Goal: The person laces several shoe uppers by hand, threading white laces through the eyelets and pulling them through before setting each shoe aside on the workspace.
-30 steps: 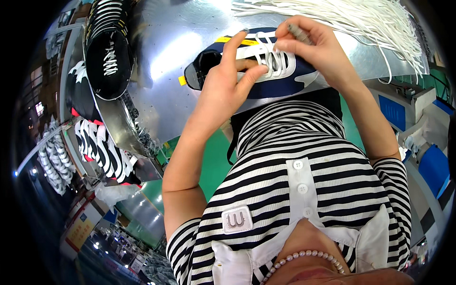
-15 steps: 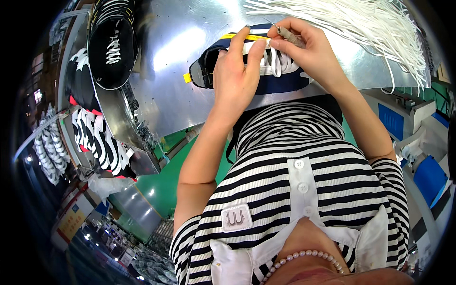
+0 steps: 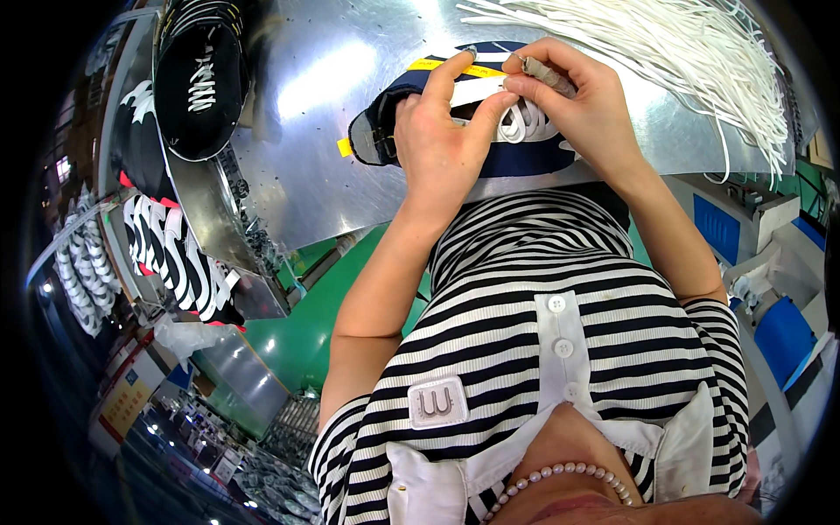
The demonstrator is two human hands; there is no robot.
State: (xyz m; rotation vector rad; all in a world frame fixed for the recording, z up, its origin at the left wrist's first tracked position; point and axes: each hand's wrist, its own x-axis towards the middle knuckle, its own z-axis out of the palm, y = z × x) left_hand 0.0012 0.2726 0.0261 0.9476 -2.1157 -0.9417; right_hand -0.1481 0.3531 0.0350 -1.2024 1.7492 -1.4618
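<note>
A navy shoe upper (image 3: 525, 161) with a yellow strip, white laces and a grey lining lies on the metal table, its heel opening to the left. My left hand (image 3: 444, 144) grips it across the throat, index finger along the far side and thumb by the eyelets. In my right hand (image 3: 588, 109), thumb and fingers close on a thin metal hook tool (image 3: 549, 77) with a wrapped, beige-grey handle. The tool's tip points left over the eyelet edge. A loop of white lace (image 3: 514, 124) shows below the right fingertips. What the tip catches is too small to tell.
Loose white laces (image 3: 647, 48) form a large pile at the table's far right. On the left stand black shoe uppers (image 3: 201, 96) with white lacing, and black-and-white striped ones (image 3: 179, 262) lower down. The metal table's (image 3: 324, 197) near edge runs before my body.
My left thumb has moved a little toward the near side, and my right hand with the tool has shifted slightly right. The lace loop looks smaller and rounder.
</note>
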